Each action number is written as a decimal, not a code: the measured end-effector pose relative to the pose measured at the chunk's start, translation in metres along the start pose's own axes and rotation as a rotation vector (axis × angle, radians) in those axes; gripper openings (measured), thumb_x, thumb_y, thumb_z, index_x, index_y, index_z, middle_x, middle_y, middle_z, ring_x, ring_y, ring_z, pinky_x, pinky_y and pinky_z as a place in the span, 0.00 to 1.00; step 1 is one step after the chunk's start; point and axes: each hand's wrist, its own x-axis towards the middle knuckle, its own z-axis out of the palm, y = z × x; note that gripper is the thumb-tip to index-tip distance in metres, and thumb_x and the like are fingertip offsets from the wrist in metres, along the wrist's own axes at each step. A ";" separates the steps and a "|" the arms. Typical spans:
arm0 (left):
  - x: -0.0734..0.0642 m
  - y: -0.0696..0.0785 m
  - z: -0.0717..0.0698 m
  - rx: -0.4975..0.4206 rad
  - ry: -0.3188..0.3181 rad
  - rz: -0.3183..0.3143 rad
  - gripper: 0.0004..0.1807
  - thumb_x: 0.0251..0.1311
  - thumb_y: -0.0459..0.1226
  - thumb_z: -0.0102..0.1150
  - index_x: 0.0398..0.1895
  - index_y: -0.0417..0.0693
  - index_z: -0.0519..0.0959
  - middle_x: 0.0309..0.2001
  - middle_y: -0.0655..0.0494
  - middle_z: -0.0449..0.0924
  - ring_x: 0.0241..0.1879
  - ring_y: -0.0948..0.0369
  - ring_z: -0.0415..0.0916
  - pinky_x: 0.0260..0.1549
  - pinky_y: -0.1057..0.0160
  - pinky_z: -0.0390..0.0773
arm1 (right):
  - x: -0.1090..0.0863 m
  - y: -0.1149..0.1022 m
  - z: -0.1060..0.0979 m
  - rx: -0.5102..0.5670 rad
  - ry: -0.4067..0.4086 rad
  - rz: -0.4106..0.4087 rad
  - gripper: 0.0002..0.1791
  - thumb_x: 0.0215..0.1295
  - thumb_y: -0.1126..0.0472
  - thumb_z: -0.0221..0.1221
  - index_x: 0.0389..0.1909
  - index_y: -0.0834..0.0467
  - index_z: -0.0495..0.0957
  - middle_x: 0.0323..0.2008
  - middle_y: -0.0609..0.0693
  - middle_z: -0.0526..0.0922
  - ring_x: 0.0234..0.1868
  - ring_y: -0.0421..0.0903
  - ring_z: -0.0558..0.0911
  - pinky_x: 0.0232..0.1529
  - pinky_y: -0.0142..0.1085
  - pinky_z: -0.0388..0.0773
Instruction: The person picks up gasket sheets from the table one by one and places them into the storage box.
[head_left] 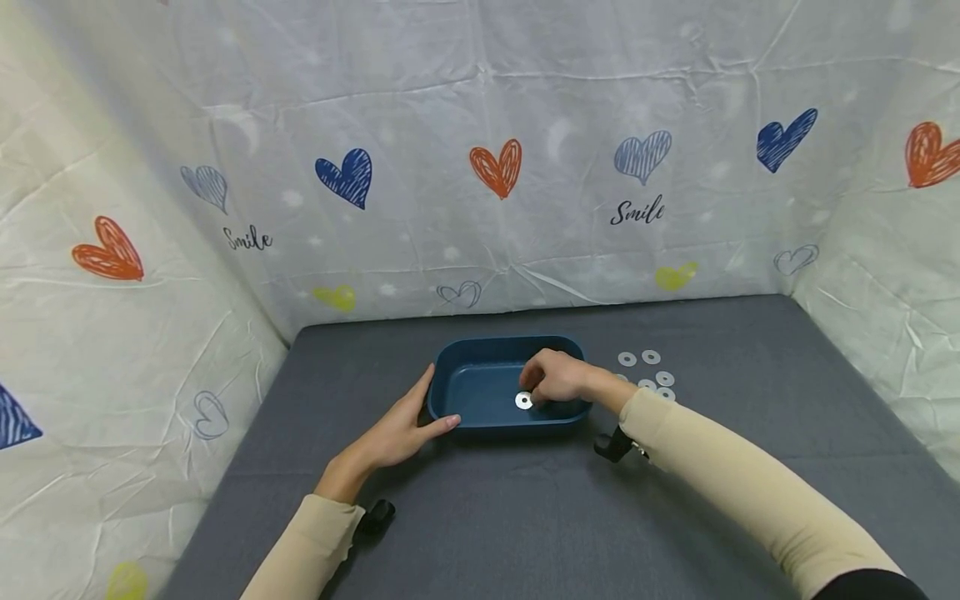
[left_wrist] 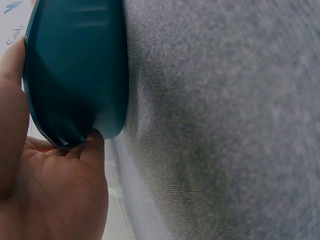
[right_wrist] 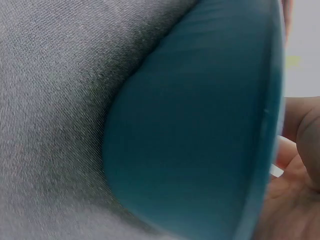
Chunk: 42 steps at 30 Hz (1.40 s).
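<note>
A dark blue rectangular tray (head_left: 480, 421) with rounded corners stands on the grey cloth. My left hand (head_left: 397, 429) holds its left end, the thumb along the front wall and the fingers by the left side. In the left wrist view, the left hand (left_wrist: 65, 185) grips the tray's end wall (left_wrist: 75, 65). Over the tray's right half, my right hand (head_left: 557, 377) reaches inside with curled fingers and pinches a flat silver washer (head_left: 523, 401). The right wrist view shows the tray wall (right_wrist: 190, 120) hiding most of the right hand (right_wrist: 300, 180); a pale bit of the washer (right_wrist: 276, 171) shows.
Several more flat washers (head_left: 651, 357) lie on the cloth to the right of the tray, some partly behind the right forearm. The grey cloth (head_left: 525, 517) covers the table. A white curtain (head_left: 420, 242) printed with hearts hangs behind and at both sides.
</note>
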 end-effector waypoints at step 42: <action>-0.001 0.002 0.000 0.005 -0.001 -0.010 0.61 0.66 0.63 0.60 0.84 0.47 0.31 0.83 0.45 0.31 0.81 0.45 0.35 0.73 0.35 0.48 | -0.127 0.078 -0.050 -0.182 0.390 -0.202 0.30 0.67 0.56 0.69 0.66 0.64 0.75 0.57 0.57 0.80 0.57 0.57 0.78 0.56 0.57 0.76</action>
